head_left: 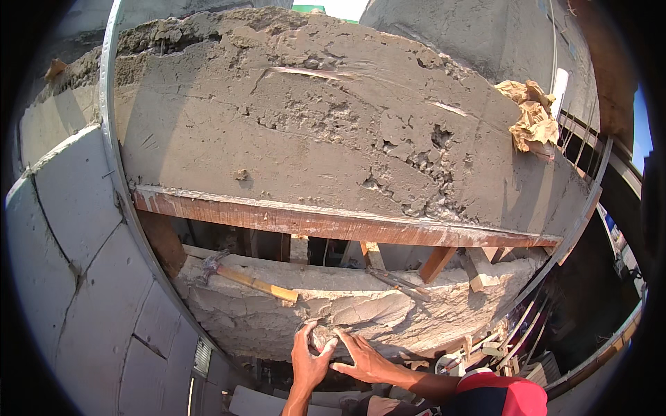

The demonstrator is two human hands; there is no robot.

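Observation:
A rough, grey-brown lump of mortar [321, 338] sits between my hands, against the lower edge of the rough ledge [361, 315]. My left hand [309, 360] curves round the lump's left side, with the thumb across its front. On the other side, my right hand [366, 359] has its fingers stretched toward the lump and its thumb apart; the fingertips are at the lump's right edge. Whether the lump is loose or stuck to the ledge I cannot tell. Above my left hand, a hammer [257, 283] with a yellowish wooden handle lies on the ledge.
Dark metal pincers [399, 283] lie farther right on the ledge. A wooden board [333, 225] runs beneath the pitted cement face [291, 152], with wooden props [437, 264] under it. A metal strip [111, 111] borders pale blocks [76, 201]. Crumpled brown paper [533, 118] hangs upper right.

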